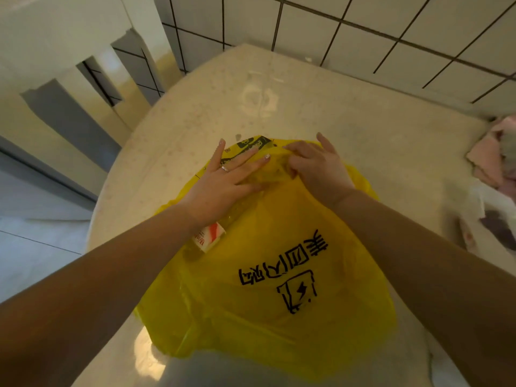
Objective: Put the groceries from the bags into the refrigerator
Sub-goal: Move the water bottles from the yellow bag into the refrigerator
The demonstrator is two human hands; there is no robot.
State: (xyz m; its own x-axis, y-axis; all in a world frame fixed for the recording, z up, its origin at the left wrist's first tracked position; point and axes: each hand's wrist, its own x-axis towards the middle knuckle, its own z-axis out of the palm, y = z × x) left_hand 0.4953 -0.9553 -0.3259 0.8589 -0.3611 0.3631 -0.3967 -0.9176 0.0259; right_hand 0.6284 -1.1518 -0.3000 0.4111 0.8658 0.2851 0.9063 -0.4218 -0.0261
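Grip: right hand [318, 169] pinched the yellow bag [273, 275] at its far mouth, left hand [223, 180] lay flat beside it | bag lay on surface [321, 107], long axis toward me | I judged both equally near.

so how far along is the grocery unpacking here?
Nothing looks unpacked yet. The yellow bag lies full on the table. The left hand rests on the bag and the right hand pinches its top, likely opening it. All groceries remain; no refrigerator in view.
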